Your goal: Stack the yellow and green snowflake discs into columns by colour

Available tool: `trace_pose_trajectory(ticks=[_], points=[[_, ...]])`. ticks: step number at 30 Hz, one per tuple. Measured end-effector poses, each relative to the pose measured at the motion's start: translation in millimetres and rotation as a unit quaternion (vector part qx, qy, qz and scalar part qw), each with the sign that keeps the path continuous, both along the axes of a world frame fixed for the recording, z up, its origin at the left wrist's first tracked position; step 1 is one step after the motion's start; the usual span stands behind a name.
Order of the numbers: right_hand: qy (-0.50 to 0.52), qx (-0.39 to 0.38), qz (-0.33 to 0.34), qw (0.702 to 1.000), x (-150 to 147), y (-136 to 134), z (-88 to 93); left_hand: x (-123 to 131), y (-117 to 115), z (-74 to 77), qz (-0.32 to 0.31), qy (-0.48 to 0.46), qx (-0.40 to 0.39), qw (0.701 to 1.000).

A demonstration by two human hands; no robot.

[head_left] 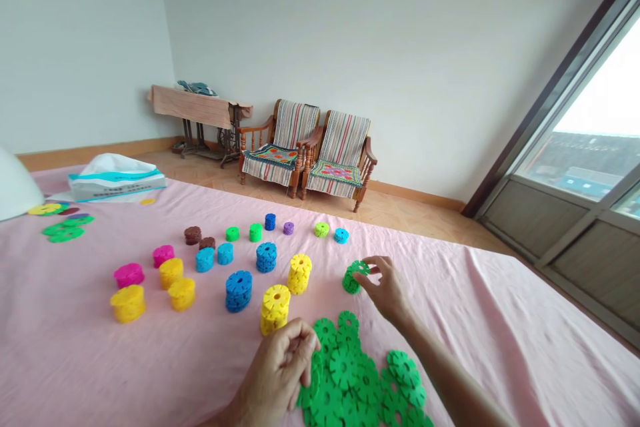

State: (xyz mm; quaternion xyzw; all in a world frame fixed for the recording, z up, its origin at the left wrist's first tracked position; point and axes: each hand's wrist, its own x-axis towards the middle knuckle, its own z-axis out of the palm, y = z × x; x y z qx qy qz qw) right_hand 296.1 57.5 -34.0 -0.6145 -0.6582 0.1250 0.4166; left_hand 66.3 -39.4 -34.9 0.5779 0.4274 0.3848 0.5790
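Observation:
My right hand (pixel 387 290) pinches a green snowflake disc (pixel 360 268) between thumb and fingers, at the top of a short green stack (pixel 351 284). My left hand (pixel 280 370) is closed, fingers curled, with tilted green snowflake discs (pixel 317 373) at its fingertips; how many it holds is hidden. Right beside it spreads a loose pile of green discs (pixel 345 370), with a smaller cluster (pixel 404 370) to the right under my right forearm. Just beyond my left hand stand a yellow stack (pixel 275 310) and another yellow stack (pixel 300 273).
Several stacks, such as a blue stack (pixel 239 291), a yellow-orange stack (pixel 128 304) and a magenta stack (pixel 129 275), stand across the pink cloth (pixel 200 367). A tissue pack (pixel 117 178) and loose discs (pixel 65 230) lie far left. Two armchairs (pixel 335 153) stand beyond the edge.

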Motion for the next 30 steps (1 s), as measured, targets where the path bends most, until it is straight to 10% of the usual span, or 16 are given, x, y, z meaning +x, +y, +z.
trace_pose_trajectory(ticks=[17, 23, 30], points=[[0.006, -0.024, 0.02, 1.0, 2, 5, -15.7, -1, 0, -1.8, -0.008, 0.014, 0.004, 1.0], [-0.011, 0.034, 0.02, 0.999, -7, -14, 6.9, 0, 1, -2.5, 0.0, 0.018, 0.007, 1.0], [-0.09, -0.096, 0.301, 0.944, -40, -59, 38.7, 0, 0, -8.7, 0.01, 0.037, 0.035, 0.999]])
